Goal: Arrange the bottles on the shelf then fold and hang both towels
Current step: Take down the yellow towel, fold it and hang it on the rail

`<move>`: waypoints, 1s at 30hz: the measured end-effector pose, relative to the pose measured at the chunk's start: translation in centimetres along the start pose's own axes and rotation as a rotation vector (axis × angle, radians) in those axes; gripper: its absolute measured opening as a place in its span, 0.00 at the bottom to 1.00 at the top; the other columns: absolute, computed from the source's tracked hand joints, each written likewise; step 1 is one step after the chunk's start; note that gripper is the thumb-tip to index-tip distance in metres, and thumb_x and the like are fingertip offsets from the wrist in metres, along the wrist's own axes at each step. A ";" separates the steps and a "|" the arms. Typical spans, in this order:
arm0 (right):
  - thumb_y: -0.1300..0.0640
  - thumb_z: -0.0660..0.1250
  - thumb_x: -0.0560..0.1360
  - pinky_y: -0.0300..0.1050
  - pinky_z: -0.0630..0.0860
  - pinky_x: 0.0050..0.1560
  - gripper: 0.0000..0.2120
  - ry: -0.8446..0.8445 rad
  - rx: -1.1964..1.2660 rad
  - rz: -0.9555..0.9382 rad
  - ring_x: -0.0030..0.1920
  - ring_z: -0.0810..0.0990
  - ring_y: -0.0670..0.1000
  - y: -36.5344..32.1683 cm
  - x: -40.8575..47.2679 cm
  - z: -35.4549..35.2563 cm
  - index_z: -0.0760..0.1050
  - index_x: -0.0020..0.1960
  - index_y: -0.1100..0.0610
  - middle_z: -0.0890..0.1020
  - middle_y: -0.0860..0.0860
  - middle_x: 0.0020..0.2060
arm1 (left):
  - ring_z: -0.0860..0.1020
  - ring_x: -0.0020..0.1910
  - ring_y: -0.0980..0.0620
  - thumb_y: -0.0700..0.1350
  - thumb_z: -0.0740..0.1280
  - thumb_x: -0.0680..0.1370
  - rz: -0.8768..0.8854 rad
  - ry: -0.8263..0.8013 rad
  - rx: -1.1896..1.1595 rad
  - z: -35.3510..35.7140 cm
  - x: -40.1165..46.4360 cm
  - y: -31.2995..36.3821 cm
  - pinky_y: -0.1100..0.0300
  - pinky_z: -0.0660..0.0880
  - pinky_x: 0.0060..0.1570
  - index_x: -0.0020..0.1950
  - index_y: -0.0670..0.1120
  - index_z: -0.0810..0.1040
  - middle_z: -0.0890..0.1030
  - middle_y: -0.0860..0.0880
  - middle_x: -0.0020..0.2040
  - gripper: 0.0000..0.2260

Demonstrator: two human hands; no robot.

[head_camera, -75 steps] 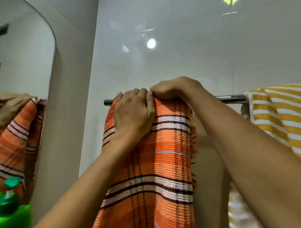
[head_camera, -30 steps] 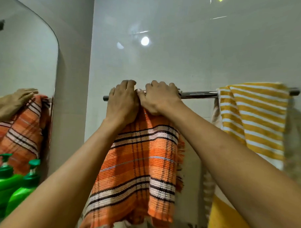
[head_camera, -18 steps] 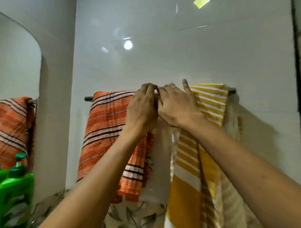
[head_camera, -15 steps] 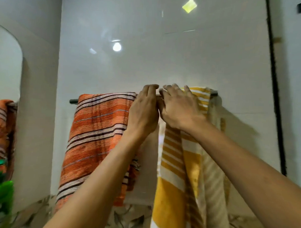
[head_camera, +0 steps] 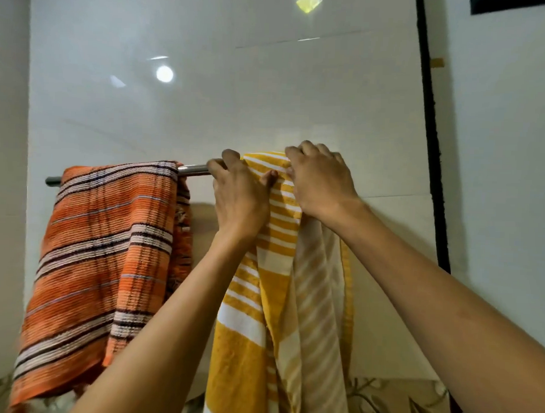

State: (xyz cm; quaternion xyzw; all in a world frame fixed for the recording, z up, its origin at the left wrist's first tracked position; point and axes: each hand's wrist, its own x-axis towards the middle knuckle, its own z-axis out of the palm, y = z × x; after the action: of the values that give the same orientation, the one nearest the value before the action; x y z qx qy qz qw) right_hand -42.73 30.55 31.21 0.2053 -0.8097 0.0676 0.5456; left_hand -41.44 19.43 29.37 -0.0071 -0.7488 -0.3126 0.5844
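Two bare forearms are seen rising from the bottom edge toward the wall. Two hands are counted at the top of the yellow-and-white striped towel [head_camera: 262, 286]. The left hand [head_camera: 240, 199] is curled over the towel's left top edge, with its fingertips [head_camera: 231, 155] hooked over the towel bar [head_camera: 193, 169] and its thumb pressed against the cloth, so the grip is closed on the towel. The right hand [head_camera: 320, 180] is laid over the towel's top right part with fingers bent, and the fabric is pinched at the fold; this grip is likewise closed on the yellow towel.

Two towels are counted on one chrome bar. The yellow one is bunched into narrow folds and hangs on the right part of the bar, beneath both hands. The orange plaid towel [head_camera: 106, 247] is draped over the left part, spread wide, and is touched by neither hand. A short bare stretch of bar is visible between the two towels.

Behind them, a glossy white tiled wall [head_camera: 238, 97] is seen, with a strip of leaf-patterned tiles [head_camera: 391, 402] low down and a dark vertical strip [head_camera: 431, 134] at the right.

Compared with the frame half a second before, the hands have been drawn apart: the left is now set lower on the yellow towel's left edge and the right farther right. The green bottles and mirror seen earlier at the left are no longer in view.
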 end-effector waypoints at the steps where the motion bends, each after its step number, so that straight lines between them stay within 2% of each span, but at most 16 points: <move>1: 0.58 0.59 0.79 0.49 0.68 0.61 0.14 0.028 0.015 0.002 0.62 0.72 0.56 0.3 0.3 -0.2 0.71 0.64 0.55 0.75 0.53 0.60 | 0.72 0.58 0.37 0.51 0.67 0.75 -0.009 0.004 -0.002 0.1 0.0 0.1 0.48 0.69 0.56 0.62 0.42 0.63 0.65 0.40 0.63 0.22; 4: 0.60 0.63 0.77 0.46 0.73 0.53 0.09 0.099 0.124 0.065 0.56 0.77 0.55 1.0 1.2 -1.3 0.78 0.55 0.54 0.81 0.52 0.54 | 0.72 0.58 0.38 0.52 0.66 0.75 -0.014 0.009 0.032 0.2 -0.1 0.1 0.46 0.71 0.56 0.62 0.44 0.65 0.64 0.41 0.63 0.21; 7: 0.63 0.64 0.75 0.45 0.74 0.52 0.10 0.098 0.201 0.054 0.54 0.79 0.55 1.0 1.4 -1.8 0.80 0.52 0.54 0.82 0.53 0.53 | 0.66 0.63 0.40 0.56 0.65 0.75 -0.013 0.038 0.138 0.3 -0.6 0.1 0.44 0.67 0.61 0.62 0.45 0.66 0.64 0.42 0.64 0.21; 10: 0.58 0.67 0.74 0.46 0.75 0.52 0.07 0.109 0.343 0.002 0.54 0.79 0.55 0.5 0.9 -2.3 0.80 0.51 0.54 0.83 0.53 0.51 | 0.63 0.64 0.43 0.54 0.63 0.76 0.091 0.117 0.257 -0.1 -1.3 0.5 0.46 0.63 0.61 0.59 0.46 0.71 0.65 0.43 0.64 0.16; 14: 0.53 0.60 0.79 0.48 0.72 0.49 0.12 -0.015 0.461 -0.086 0.53 0.77 0.57 0.3 0.6 -2.9 0.75 0.57 0.57 0.80 0.56 0.54 | 0.74 0.50 0.49 0.43 0.62 0.78 0.235 0.092 0.021 -1.2 -2.2 1.9 0.52 0.75 0.50 0.53 0.41 0.73 0.73 0.47 0.52 0.07; 17: 0.52 0.51 0.82 0.47 0.66 0.45 0.14 -0.116 0.505 -0.178 0.47 0.74 0.56 0.0 0.0 -3.6 0.69 0.60 0.59 0.78 0.58 0.54 | 0.75 0.43 0.52 0.43 0.58 0.80 0.244 0.096 -0.007 -2.4 -3.6 2.7 0.57 0.74 0.44 0.51 0.42 0.71 0.77 0.48 0.45 0.06; 19: 0.52 0.49 0.82 0.47 0.63 0.46 0.15 -0.124 0.531 -0.227 0.50 0.74 0.58 -0.6 -0.7 -4.2 0.68 0.61 0.59 0.78 0.58 0.55 | 0.73 0.38 0.55 0.44 0.56 0.79 0.230 0.126 -0.024 -3.4 -4.6 3.1 0.60 0.70 0.39 0.48 0.43 0.70 0.76 0.50 0.40 0.07; 22: 0.51 0.49 0.82 0.48 0.66 0.49 0.16 -0.144 0.608 -0.271 0.52 0.75 0.57 -1.5 -2.0 -5.7 0.70 0.61 0.57 0.78 0.57 0.56 | 0.73 0.36 0.54 0.46 0.55 0.74 0.240 0.121 0.010 -5.2 -6.7 3.5 0.63 0.69 0.35 0.49 0.43 0.70 0.74 0.49 0.40 0.09; 24: 0.51 0.49 0.82 0.49 0.67 0.50 0.17 -0.178 0.640 -0.261 0.54 0.76 0.57 -1.7 -2.4 -6.6 0.71 0.61 0.57 0.78 0.57 0.57 | 0.74 0.39 0.51 0.47 0.59 0.74 0.261 0.056 0.099 -6.3 -8.1 4.0 0.62 0.72 0.36 0.52 0.42 0.70 0.75 0.48 0.42 0.12; 27: 0.50 0.51 0.82 0.46 0.66 0.49 0.15 -0.237 0.720 -0.269 0.54 0.75 0.57 -1.4 -3.0 -7.8 0.73 0.55 0.56 0.78 0.58 0.56 | 0.73 0.40 0.53 0.43 0.64 0.76 0.276 0.022 0.219 -7.5 -10.0 4.8 0.66 0.72 0.37 0.57 0.38 0.70 0.73 0.50 0.45 0.13; 28: 0.49 0.53 0.81 0.45 0.67 0.48 0.14 -0.267 0.762 -0.288 0.52 0.76 0.57 -1.1 -3.2 -8.3 0.73 0.50 0.56 0.79 0.58 0.53 | 0.73 0.39 0.55 0.41 0.63 0.78 0.275 0.043 0.254 -7.9 -10.6 5.3 0.68 0.71 0.37 0.56 0.37 0.71 0.73 0.51 0.44 0.11; 30: 0.47 0.55 0.81 0.43 0.66 0.43 0.17 -0.312 0.835 -0.340 0.42 0.75 0.53 -0.5 -4.0 -9.4 0.69 0.39 0.57 0.77 0.55 0.41 | 0.70 0.35 0.59 0.39 0.60 0.79 0.273 0.075 0.296 -8.7 -11.9 6.3 0.71 0.69 0.35 0.53 0.36 0.73 0.72 0.54 0.39 0.08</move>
State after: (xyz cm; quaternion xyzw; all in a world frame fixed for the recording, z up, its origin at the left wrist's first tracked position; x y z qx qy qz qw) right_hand -33.14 34.29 31.20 0.5442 -0.7406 0.2652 0.2917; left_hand -27.68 24.62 22.85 -0.0108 -0.7563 -0.1170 0.6436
